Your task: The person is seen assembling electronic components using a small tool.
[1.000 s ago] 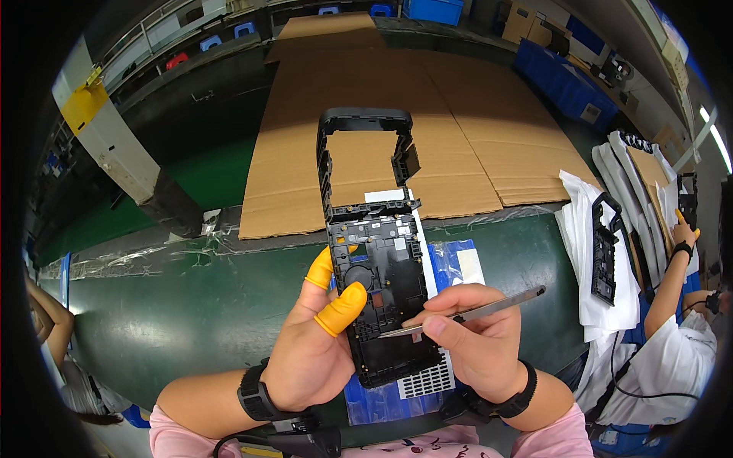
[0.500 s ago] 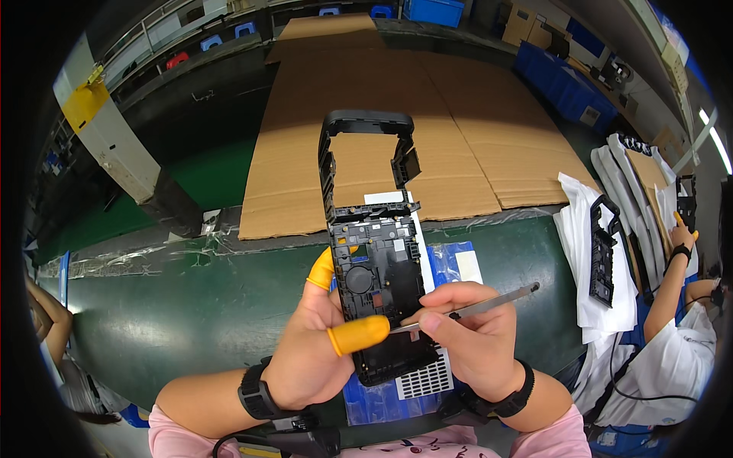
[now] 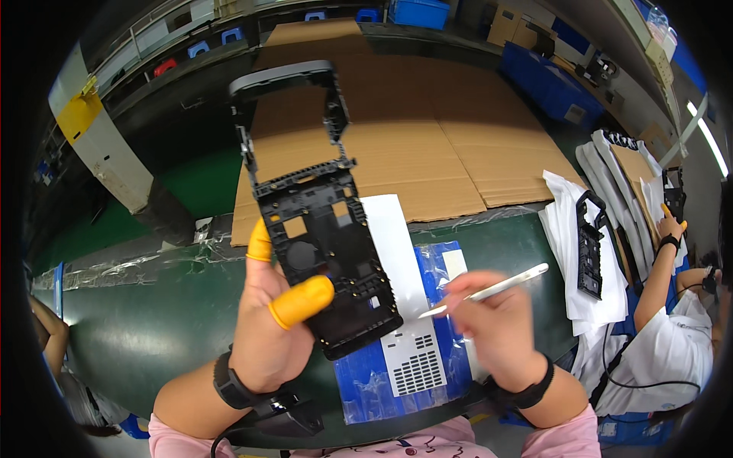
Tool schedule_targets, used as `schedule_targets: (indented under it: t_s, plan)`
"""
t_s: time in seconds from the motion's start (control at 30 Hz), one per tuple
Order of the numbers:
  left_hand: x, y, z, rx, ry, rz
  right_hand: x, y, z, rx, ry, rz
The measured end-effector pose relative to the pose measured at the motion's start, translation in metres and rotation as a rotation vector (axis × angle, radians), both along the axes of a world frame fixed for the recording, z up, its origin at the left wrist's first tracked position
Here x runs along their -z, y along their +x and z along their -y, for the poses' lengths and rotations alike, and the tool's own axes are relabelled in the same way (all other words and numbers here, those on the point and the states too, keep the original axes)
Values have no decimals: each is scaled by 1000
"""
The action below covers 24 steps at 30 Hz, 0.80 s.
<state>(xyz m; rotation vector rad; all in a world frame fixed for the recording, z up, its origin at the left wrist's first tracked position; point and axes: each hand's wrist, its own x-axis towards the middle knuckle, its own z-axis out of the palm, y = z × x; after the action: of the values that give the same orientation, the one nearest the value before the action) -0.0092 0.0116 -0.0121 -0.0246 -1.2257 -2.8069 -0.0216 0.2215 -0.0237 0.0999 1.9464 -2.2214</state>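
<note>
My left hand (image 3: 263,332), with yellow finger cots on the thumb and one finger, grips a black plastic housing (image 3: 351,263) by its left side. The housing is tilted; its upper part is an open frame, its lower part a ribbed shell with cutouts. Right of it, my right hand (image 3: 500,328), partly blurred, holds slim metal tweezers (image 3: 508,285), their tip pointing left over a white sheet (image 3: 388,229). Rows of small black rectangular pieces (image 3: 420,370) sit on the sheet's near part. Under it lies a blue board (image 3: 363,389) with clear tape. The housing hides part of the sheet.
Brown cardboard (image 3: 397,145) covers the far bench. A similar black housing (image 3: 589,252) rests on white wrapping (image 3: 565,298) at right, beside a co-worker's arm (image 3: 655,278). A post (image 3: 114,145) rises at left. Another person's arm (image 3: 47,324) shows at the far left.
My left hand has moved the housing left and tilted its top leftward, uncovering more of the sheet. My right hand has drawn the tweezers out of the housing and to the right.
</note>
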Motion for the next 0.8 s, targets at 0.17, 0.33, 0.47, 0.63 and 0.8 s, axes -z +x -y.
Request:
schedule_targets:
  t_s: [0.17, 0.33, 0.47, 0.63, 0.8]
  plan:
    - [-8, -3, 3, 13, 52, 29, 30, 14, 0, -87, 37, 104]
    - [0, -5, 3, 48, 80, 114, 33, 16, 2, -92, 29, 108]
    - [5, -7, 3, 58, 101, 111, 38, 16, 3, -107, 83, 78]
    - [6, -6, -2, 50, 41, 131, 33, 18, 5, -95, 53, 83]
    - [5, -3, -5, 102, 29, 157, -7, 15, -2, -181, -12, 8]
